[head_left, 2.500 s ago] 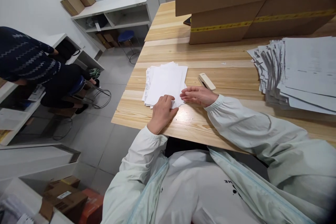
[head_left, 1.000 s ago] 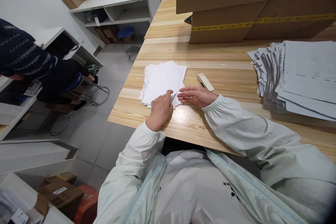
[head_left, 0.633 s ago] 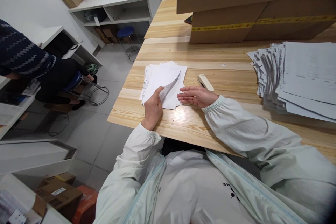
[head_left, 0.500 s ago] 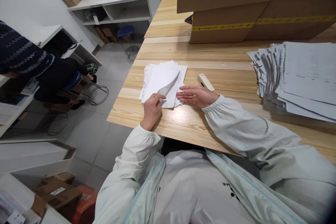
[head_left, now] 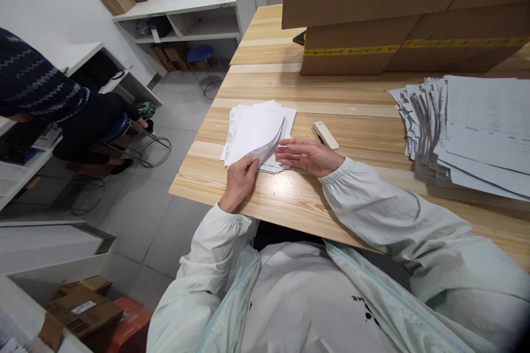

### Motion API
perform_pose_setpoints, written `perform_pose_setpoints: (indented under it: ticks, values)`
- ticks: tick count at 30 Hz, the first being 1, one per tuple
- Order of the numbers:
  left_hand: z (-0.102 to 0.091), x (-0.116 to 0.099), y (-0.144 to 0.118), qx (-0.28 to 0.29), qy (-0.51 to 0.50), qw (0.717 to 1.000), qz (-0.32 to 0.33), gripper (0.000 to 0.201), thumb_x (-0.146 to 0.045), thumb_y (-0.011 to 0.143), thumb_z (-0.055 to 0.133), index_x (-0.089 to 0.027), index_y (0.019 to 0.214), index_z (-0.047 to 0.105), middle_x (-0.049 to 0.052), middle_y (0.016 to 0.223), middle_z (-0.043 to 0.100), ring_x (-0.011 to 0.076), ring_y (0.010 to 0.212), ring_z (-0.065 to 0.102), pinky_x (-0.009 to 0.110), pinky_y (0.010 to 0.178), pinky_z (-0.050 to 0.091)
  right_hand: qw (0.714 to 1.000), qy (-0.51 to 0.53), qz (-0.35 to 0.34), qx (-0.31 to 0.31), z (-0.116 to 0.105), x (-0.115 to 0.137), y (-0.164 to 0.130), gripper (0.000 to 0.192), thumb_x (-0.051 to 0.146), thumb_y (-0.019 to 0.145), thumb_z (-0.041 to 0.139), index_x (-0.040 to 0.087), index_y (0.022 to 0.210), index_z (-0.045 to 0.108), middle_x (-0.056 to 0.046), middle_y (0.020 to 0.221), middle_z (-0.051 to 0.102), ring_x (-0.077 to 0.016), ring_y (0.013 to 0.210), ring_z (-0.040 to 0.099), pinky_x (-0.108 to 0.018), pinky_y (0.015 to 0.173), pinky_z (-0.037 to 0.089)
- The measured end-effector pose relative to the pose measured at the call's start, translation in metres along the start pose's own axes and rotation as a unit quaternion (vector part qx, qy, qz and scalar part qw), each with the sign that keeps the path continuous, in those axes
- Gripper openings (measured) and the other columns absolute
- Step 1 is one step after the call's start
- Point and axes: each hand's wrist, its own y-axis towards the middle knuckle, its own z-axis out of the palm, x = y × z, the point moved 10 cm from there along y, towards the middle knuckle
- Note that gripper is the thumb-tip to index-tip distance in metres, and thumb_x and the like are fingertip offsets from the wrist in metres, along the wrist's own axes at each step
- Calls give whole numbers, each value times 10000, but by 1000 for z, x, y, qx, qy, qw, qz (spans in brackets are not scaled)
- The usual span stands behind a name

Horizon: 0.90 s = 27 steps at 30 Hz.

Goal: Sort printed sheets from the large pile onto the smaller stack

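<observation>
The person's left hand (head_left: 242, 174) pinches a thin white paper sheet (head_left: 263, 131), curled up from a white paper stack (head_left: 289, 121) on the left of the pale wooden table (head_left: 265, 84); likely light and easily creased, it wants a loose edge grip. A second ago it lay flatter. The right hand (head_left: 309, 155), fingers straight, seems empty beside the stack.

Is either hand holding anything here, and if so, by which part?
The left hand holds the curled top sheet by its near end. The right hand is open beside the paper stack, with nothing visibly gripped.
</observation>
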Motion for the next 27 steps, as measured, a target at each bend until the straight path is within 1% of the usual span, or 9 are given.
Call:
perform_pose_setpoints:
  ticks: [5, 7, 10, 14, 17, 20, 22, 23, 27]
  values:
    - [-2, 1, -4, -6, -20, 999, -32, 396, -320, 912, 504, -197, 560, 369, -44, 545, 374, 108, 554, 370, 267, 552, 264, 999, -21, -25, -16, -5, -2, 5, 194, 143, 802, 731, 166, 992, 699, -96, 1012, 733, -147, 870, 705, -283, 847, 589]
    - [-2, 2, -5, -10, -25, 999, -38, 388, -331, 912, 499, -197, 569, 375, -43, 547, 367, 109, 554, 366, 267, 555, 263, 996, -51, -69, -28, -6, 5, 9, 202, 177, 791, 737, 187, 992, 713, -72, 1040, 727, -133, 883, 690, -268, 854, 567]
    - [-2, 2, -7, -23, -33, 998, -45, 381, -338, 911, 497, -198, 574, 390, -41, 550, 361, 112, 558, 364, 269, 562, 264, 977, -135, -156, -51, -6, 19, 15, 225, 236, 799, 717, 205, 1022, 721, -44, 1064, 718, -122, 907, 666, -261, 867, 527]
    - [-3, 3, -8, -31, -35, 997, -54, 418, -349, 920, 501, -197, 551, 375, -40, 540, 364, 110, 551, 369, 269, 556, 269, 952, -224, -196, -68, -3, 24, 28, 230, 305, 801, 699, 199, 1004, 720, -35, 965, 712, -131, 866, 645, -268, 819, 515]
    - [-4, 2, -9, -32, -37, 997, -58, 419, -376, 932, 503, -187, 558, 489, -33, 534, 460, 119, 554, 446, 262, 568, 331, 946, -236, -209, -81, -7, 25, 35, 227, 369, 798, 698, 186, 932, 708, -34, 911, 699, -127, 814, 637, -263, 782, 531]
    - [-5, 1, -11, -25, -86, 994, -65, 398, -422, 973, 454, -167, 840, 730, 34, 795, 731, 179, 789, 661, 283, 741, 478, 938, -259, -210, -100, -12, 27, 39, 287, 462, 826, 664, 177, 857, 687, -41, 853, 685, -131, 756, 637, -251, 702, 545]
    - [-4, 1, -12, -18, -119, 990, -68, 427, -437, 990, 429, -165, 1070, 748, 79, 1066, 770, 213, 1023, 696, 326, 902, 506, 933, -281, -193, -117, -16, 27, 45, 371, 537, 846, 625, 171, 825, 682, -52, 812, 681, -141, 698, 632, -255, 630, 537]
    - [-3, 1, -13, -12, -127, 990, -67, 427, -440, 989, 438, -170, 1115, 743, 86, 1139, 759, 221, 1089, 691, 345, 950, 507, 931, -289, -185, -126, -17, 27, 49, 407, 567, 843, 618, 167, 802, 678, -57, 790, 681, -148, 674, 628, -261, 603, 529]
    - [9, -8, -16, 47, -102, 993, -20, 300, -411, 920, 580, -206, 931, 799, 87, 1188, 745, 257, 1232, 643, 419, 1076, 481, 924, -304, -187, -133, -7, 32, 66, 373, 524, 767, 712, 157, 718, 662, -54, 711, 683, -182, 688, 628, -278, 597, 508]
